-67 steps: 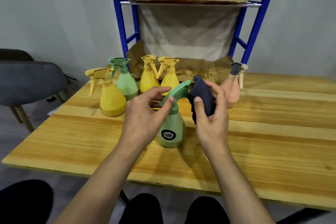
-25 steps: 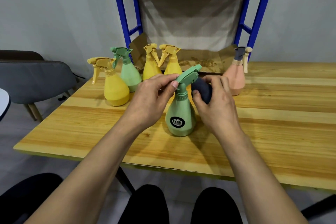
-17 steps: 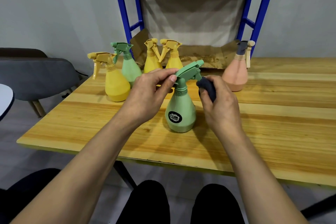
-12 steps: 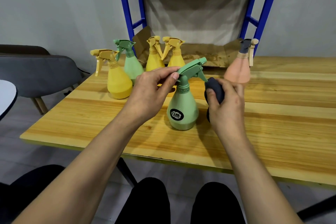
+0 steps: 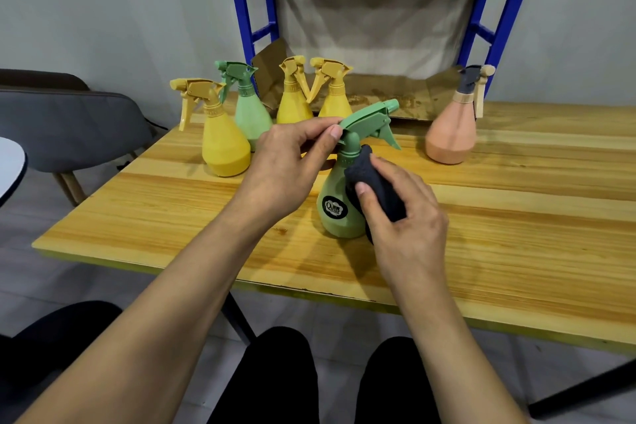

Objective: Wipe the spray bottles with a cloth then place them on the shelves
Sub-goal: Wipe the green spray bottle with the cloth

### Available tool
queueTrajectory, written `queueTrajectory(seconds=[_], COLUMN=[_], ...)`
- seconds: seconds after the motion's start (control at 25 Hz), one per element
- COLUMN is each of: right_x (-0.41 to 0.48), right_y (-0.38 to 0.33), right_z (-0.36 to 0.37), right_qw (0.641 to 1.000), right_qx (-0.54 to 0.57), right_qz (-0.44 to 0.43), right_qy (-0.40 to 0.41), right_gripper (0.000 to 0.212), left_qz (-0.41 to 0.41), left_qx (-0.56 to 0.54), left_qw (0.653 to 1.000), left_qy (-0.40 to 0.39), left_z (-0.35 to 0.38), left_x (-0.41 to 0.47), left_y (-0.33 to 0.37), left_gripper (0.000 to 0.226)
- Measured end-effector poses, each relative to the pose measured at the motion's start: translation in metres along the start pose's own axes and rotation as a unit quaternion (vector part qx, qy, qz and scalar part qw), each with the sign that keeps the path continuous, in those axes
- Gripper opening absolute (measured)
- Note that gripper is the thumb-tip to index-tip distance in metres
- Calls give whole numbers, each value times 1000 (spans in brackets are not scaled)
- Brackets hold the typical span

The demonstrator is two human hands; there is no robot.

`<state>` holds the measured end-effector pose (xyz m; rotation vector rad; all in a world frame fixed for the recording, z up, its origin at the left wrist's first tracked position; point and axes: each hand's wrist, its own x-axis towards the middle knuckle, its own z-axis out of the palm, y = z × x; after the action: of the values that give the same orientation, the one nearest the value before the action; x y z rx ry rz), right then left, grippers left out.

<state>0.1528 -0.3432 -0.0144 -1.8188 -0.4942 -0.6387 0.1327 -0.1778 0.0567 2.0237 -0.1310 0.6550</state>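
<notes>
A green spray bottle (image 5: pixel 335 217) with a black round label stands upright on the wooden table (image 5: pixel 516 234). My left hand (image 5: pixel 285 169) pinches the back of its green trigger head (image 5: pixel 370 119). My right hand (image 5: pixel 404 217) holds a dark cloth (image 5: pixel 375 182) and presses it against the bottle's right side, below the neck. Behind stand a yellow bottle (image 5: pixel 223 144), a pale green bottle (image 5: pixel 251 113), two more yellow bottles (image 5: pixel 292 103) (image 5: pixel 335 103), and a peach bottle (image 5: pixel 451 134) at the right.
A blue metal shelf frame (image 5: pixel 247 27) stands at the table's far edge, with worn cardboard (image 5: pixel 389 93) lining its lower level and a cloth backing. A grey chair (image 5: pixel 69 127) sits to the left, and a white round tabletop edge (image 5: pixel 10 169) shows at far left. My knees are below the table's front edge.
My right hand has carried the cloth from the trigger head down onto the bottle's body. My left hand stays on the trigger head. The bottle stands where it was.
</notes>
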Motion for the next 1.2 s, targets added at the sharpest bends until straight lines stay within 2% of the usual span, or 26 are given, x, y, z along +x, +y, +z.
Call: queueTrajectory(seconds=[0.32,0.56,0.8,0.96,1.2], right_x=[-19,9,-27,-30,-31], right_y=[-3,-25,-17,-16,-19], right_z=[-11,2,-6,-9,-12], right_qw=[995,995,988,971,947], right_qx=[-64,-67,-101,-188,-254], right_qz=[68,60,107,121,147], right_qy=[-44,-37,-48,-80,-130], right_gripper=[39,41,43,41,32], left_qz=[-14,-10,-9,-16,-2], left_qx=[-12,18,2,5,19], left_qw=[1000,1000,1000,1000,999], left_qy=[4,0,13,21,30], left_z=[2,0,3,6,5], left_x=[0,2,0,1,-2], left_y=[0,1,0,-2,-3], left_gripper=[31,33,32,34,33])
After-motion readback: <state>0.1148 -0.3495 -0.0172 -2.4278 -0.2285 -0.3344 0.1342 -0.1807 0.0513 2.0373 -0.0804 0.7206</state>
